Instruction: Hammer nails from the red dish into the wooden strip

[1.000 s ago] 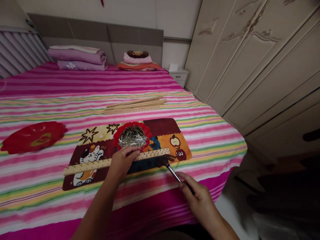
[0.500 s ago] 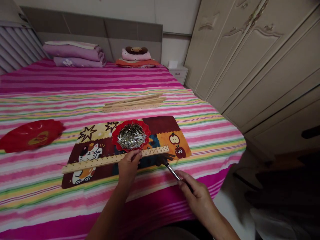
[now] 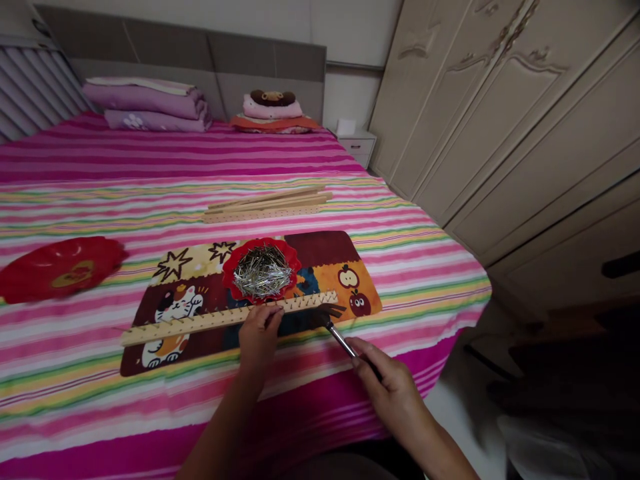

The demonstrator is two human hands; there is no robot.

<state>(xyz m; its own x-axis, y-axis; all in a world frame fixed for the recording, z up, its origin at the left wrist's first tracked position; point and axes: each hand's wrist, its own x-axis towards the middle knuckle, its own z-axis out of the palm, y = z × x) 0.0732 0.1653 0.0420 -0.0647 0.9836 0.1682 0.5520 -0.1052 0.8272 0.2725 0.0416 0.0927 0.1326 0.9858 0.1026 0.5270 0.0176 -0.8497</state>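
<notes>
A long wooden strip [image 3: 200, 323] studded with nails lies across a patchwork mat [image 3: 320, 250] on the striped bed. My left hand [image 3: 259, 330] rests on the strip's middle, fingers pinched together at its edge; what they pinch is too small to see. Just behind it sits a red scalloped dish [image 3: 263, 270] full of thin metal nails. My right hand [image 3: 387, 387] grips the handle of a small claw hammer [image 3: 333, 322], whose dark head lies on the mat by the strip's right end.
More wooden strips [image 3: 267, 205] lie stacked farther back on the bed. A second red dish [image 3: 60, 268] sits at the left. Folded bedding [image 3: 150, 103] and a plush toy [image 3: 273, 100] are at the headboard. A beige wardrobe [image 3: 500, 120] stands to the right, past the bed's edge.
My left hand has drawn back from the nail dish to the strip's near edge. The hammer and right hand have barely moved; the view dropped slightly.
</notes>
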